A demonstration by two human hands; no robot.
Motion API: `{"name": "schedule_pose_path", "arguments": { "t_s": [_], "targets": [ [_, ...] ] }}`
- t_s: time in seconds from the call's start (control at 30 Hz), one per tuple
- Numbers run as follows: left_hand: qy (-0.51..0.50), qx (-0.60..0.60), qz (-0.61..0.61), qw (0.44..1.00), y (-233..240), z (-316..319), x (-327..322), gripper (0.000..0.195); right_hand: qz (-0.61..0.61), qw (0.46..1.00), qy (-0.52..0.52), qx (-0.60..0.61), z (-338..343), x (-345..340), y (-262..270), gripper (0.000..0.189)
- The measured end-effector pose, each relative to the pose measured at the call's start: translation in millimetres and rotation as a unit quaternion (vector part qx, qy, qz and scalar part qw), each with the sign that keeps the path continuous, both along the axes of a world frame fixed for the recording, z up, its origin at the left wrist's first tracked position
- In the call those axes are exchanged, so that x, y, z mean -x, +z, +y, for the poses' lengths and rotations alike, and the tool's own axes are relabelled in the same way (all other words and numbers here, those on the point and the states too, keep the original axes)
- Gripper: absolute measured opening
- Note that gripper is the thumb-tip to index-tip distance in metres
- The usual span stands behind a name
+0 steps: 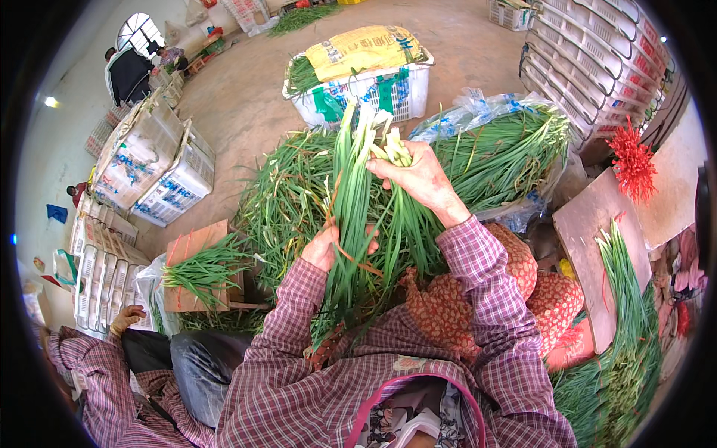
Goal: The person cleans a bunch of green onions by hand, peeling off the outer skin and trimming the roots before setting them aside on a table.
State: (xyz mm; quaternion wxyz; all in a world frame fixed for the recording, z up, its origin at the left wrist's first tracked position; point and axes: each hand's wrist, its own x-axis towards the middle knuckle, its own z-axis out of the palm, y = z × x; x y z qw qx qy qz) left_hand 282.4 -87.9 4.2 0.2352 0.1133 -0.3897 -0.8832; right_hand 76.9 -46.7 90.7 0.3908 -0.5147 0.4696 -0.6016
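Observation:
My left hand [324, 245] is closed around a bunch of long green garlic chives [354, 196], its pale stem ends pointing away from me. A brown, wilted leaf crosses this bunch near my fingers. My right hand [417, 176] grips a second, smaller bunch of chives [404, 215] just below its whitish cut ends, and its leaves hang down toward my lap. Both bunches are side by side over a large heap of loose chives [285, 196]. My fingers partly hide the stems.
A plastic-lined load of chives [498, 151] lies right of the heap. Beyond stands a white crate [364, 92] under a yellow sack [364, 50]. Boards at left [196, 263] and right [602, 252] carry chives. Red ties [633, 159] hang at right. A co-worker's gloved hand [126, 319] is at left.

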Motion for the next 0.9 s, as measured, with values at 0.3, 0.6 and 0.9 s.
{"name": "schedule_pose_path", "arguments": {
  "t_s": [0.3, 0.6, 0.9],
  "targets": [
    [0.094, 0.057, -0.154, 0.982, 25.0, 1.6, 8.7, 0.036, 0.386, 0.883, -0.258, 0.064, 3.9, 11.8, -6.3, 0.024],
    [0.204, 0.106, -0.179, 0.957, 18.4, 5.1, -21.8, 0.035, 0.331, 0.838, -0.434, 0.015, 8.3, 59.2, -14.9, 0.027],
    [0.228, 0.145, -0.189, 0.944, 20.2, 15.1, -1.7, 0.025, 0.155, 0.977, -0.146, -0.021, 0.1, -21.0, -19.0, 0.039]
  ]
}}
